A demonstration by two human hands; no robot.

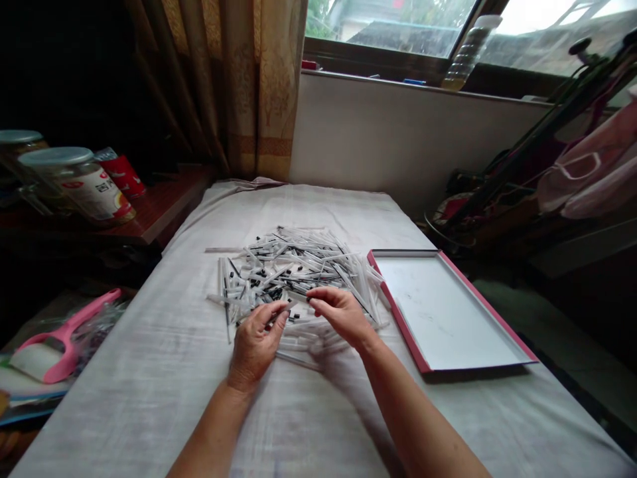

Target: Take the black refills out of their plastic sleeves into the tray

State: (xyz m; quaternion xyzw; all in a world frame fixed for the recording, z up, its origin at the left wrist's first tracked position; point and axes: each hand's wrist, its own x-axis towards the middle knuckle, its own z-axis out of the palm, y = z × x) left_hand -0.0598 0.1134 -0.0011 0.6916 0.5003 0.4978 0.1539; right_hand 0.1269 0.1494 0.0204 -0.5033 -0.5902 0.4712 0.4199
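Observation:
A loose heap of pen parts (318,255) lies on the cloth: clear tubes, thin black refills and small black caps or plugs. My left hand (257,337) is over the near left side of the heap, thumb and fingers pinched on a clear pen tube (292,304) that points toward the other hand. To its right, my right hand (341,315) pinches a small black piece (308,298) between thumb and forefinger, close to the tube's end. Whether the two pieces touch, I cannot tell.
Right of the heap lies a shallow pink-edged box lid (401,318) with a white inside. A white cloth (164,398) covers the table. On the left stand a brown side table (164,216) with a lidded jar (92,189), and a pink-handled peeler-shaped tool (70,338).

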